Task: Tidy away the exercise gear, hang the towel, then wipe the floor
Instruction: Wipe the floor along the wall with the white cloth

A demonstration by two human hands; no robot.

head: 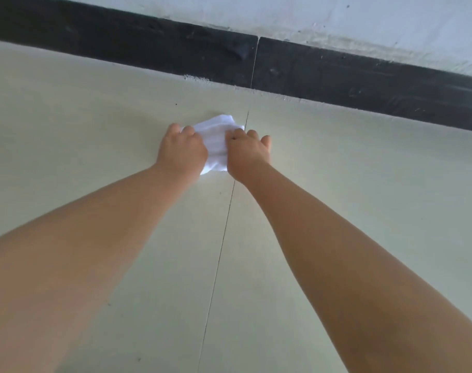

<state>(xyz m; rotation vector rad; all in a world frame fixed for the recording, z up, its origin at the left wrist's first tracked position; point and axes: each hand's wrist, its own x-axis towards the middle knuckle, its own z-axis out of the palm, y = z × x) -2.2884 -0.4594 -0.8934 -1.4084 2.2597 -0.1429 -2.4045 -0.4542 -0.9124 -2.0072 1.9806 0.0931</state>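
White crumpled cloth lay bunched on the pale green floor, close to the edge where it met the wall, straddling a thin seam between two floor panels. Both hands pressed on it: the left hand had its fingers curled round the cloth's left side, and the right hand gripped the right side, fingers bent over the fabric. To wipe well, I judged the cloth wanted flattening first (a wad cleans only a narrow strip), then steady overlapping strokes drawn back from the wall, with extra care along the seam where grit gathers. Small dark specks dotted the floor. A black skirting board, scuffed and jointed, ran along the floor's far edge beneath a stained white wall.
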